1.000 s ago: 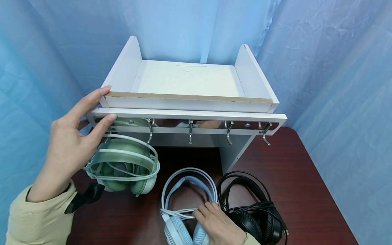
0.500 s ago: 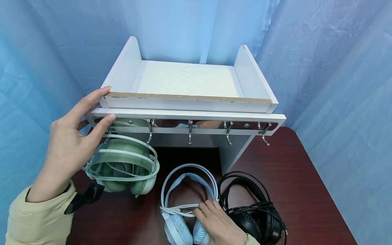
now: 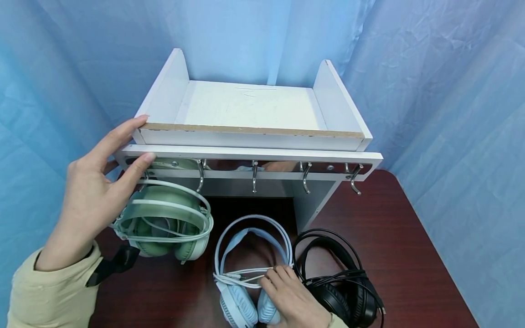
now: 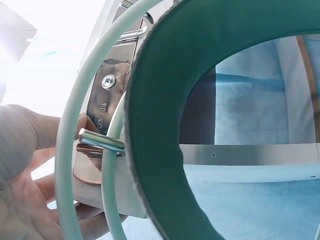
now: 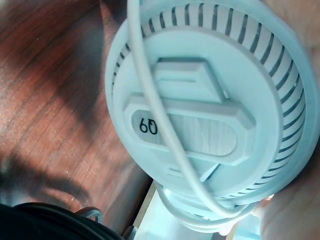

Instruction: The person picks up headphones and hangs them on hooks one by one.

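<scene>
My left hand (image 3: 92, 184) grips the left end of a white hook rack (image 3: 250, 140), thumb on the front rail. Beneath that hand, green headphones (image 3: 198, 249) hang from the leftmost hook; in the left wrist view, their thin outer band loops over the metal hook (image 4: 102, 140). My right hand (image 3: 292, 298) holds light-blue headphones (image 3: 235, 303) by the right side, near the ear cup, with their headband pointing up toward the rack. A white cord is wound around them. The right wrist view shows the ear cup (image 5: 200, 90) close up, and the hand's fingers are mostly hidden.
Black headphones (image 3: 364, 298) with a bundled cable lie on the dark wooden table (image 3: 410, 255), just right of the blue pair. Several bare metal hooks (image 3: 255, 176) line the rack's front rail. A blue curtain (image 3: 459, 114) surrounds the table behind and at both sides.
The light-blue headphones have risen slightly, their headband shifting up toward the rack, with my right hand moving along. My left hand, the rack and the green headphones stay practically in place.
</scene>
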Motion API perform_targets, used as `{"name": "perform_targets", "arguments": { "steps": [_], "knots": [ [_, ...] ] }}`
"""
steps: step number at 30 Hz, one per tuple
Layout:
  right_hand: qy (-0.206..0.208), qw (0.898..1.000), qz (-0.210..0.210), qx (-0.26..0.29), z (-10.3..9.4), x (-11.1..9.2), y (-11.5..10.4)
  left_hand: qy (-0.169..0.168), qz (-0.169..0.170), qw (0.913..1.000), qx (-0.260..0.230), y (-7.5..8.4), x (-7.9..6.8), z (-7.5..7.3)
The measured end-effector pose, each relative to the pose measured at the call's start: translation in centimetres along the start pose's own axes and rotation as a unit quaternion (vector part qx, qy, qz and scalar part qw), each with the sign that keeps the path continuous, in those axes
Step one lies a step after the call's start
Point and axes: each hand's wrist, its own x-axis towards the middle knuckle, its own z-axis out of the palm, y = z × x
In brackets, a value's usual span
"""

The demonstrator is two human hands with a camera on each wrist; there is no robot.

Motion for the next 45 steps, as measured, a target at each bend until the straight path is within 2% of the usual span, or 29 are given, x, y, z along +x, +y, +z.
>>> {"name": "perform_targets", "arguments": {
  "steps": [23, 30, 37, 45],
  "knots": [
    [0.040, 0.999, 0.012, -0.001, 0.04, 0.24, -0.18, -0.001, -0.001, 1.0000, 0.009, -0.01, 0.01, 0.03],
    [0.048, 0.999, 0.026, -0.004, 0.09, 0.23, -0.24, -0.012, -0.028, 0.9995, 0.004, 0.02, 0.02, -0.02],
    [0.076, 0.997, 0.017, -0.026, 0.21, 0.30, -0.03, -0.010, -0.026, 0.9996, 0.005, 0.09, 0.02, -0.03],
    [0.082, 0.996, 0.016, -0.027, 0.34, 0.12, -0.01, -0.008, -0.018, 0.9998, 0.006, 0.12, 0.00, -0.02]
  ]
}}
